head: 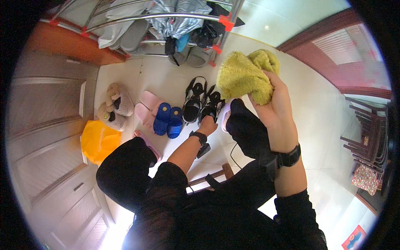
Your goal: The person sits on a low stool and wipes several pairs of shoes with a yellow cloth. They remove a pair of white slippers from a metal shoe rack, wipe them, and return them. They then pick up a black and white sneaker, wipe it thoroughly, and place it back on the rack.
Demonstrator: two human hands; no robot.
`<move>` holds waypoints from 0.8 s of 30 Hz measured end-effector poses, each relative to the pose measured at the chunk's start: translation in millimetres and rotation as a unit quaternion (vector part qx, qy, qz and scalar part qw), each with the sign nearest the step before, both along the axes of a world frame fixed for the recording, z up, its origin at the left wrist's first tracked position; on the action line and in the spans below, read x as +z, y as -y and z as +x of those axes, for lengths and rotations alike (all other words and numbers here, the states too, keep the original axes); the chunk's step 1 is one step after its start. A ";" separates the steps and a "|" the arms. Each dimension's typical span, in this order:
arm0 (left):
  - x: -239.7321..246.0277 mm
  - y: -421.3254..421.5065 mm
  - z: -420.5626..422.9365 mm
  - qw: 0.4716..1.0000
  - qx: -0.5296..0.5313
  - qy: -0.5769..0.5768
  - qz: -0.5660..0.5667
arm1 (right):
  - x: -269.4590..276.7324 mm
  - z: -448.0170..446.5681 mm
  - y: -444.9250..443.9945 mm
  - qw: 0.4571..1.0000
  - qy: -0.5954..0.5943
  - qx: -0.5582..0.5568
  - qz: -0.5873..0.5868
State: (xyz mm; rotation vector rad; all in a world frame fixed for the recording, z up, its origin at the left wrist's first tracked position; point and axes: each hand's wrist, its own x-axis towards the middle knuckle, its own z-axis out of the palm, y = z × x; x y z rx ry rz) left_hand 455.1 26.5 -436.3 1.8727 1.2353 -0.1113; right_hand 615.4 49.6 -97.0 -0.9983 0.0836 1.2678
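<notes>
My left hand (208,125) reaches down to the floor, its fingers curled at the near end of the right-hand black-and-white sneaker (213,104). Its mate, the left-hand sneaker (194,103), stands close beside it. Raised at the upper right, my right hand (276,101) grips a bunched yellow-green terry cloth (247,75). The cloth hangs above the floor, apart from the sneakers. A dark band circles each wrist. Part of the right-hand sneaker is hidden by my left hand.
Blue slippers (168,120), pink slippers (148,109) and fuzzy animal slippers (115,104) line the floor leftward, near a yellow bag (100,140). A metal shoe rack (187,15) stands ahead, a panelled door (53,125) left, folded dark chairs (367,134) right.
</notes>
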 end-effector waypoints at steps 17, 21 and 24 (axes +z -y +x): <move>93.5 -21.8 -1.7 0.913 0.174 0.259 -0.263 | 11.2 15.5 5.4 0.993 0.074 -0.091 0.017; 198.7 -31.5 -37.6 0.843 0.204 0.369 -0.335 | 23.9 16.2 8.7 0.977 0.105 -0.119 0.140; 271.9 -34.4 -76.1 0.787 0.205 0.464 -0.351 | 30.5 6.0 12.1 0.957 0.150 -0.049 0.245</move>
